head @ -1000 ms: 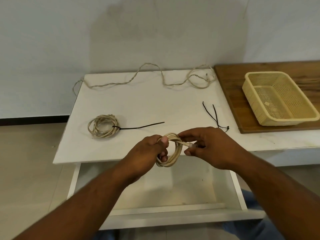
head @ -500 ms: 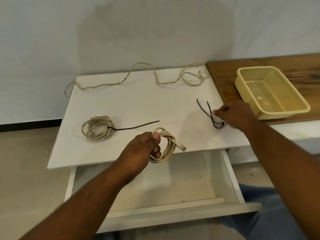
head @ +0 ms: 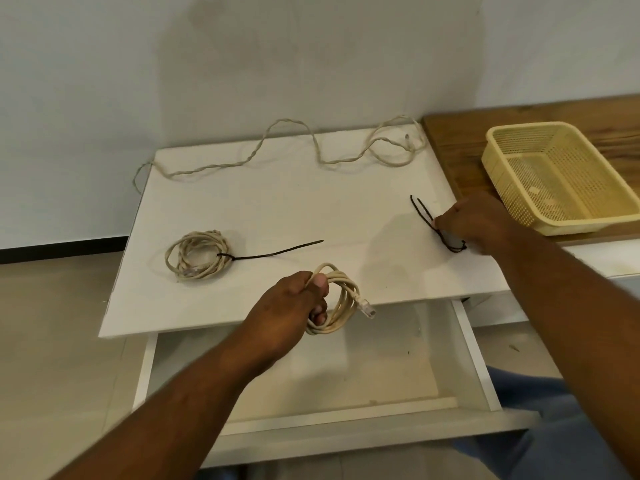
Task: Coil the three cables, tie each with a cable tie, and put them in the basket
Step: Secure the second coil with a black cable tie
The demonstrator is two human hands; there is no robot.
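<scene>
My left hand (head: 291,303) grips a coiled beige cable (head: 341,306) over the front edge of the white table (head: 277,209); its clear plug sticks out to the right. My right hand (head: 474,223) rests on the table's right side, fingers pinching the black cable ties (head: 424,214) lying there. A coiled cable (head: 197,254) bound with a black tie lies on the left of the table, the tie's tail pointing right. An uncoiled twisted cable (head: 287,147) snakes along the table's back edge. The yellow basket (head: 512,206) sits on the wooden board at right and holds no cables.
An open white drawer (head: 329,375) juts out below the table's front edge, under my forearms. The wooden board (head: 450,140) adjoins the table on the right. A white wall stands close behind. Tiled floor lies to the left.
My right hand let go of the coil and moved right to the black cable ties, now pinching them. My left hand keeps holding the coil, slightly lower and left.
</scene>
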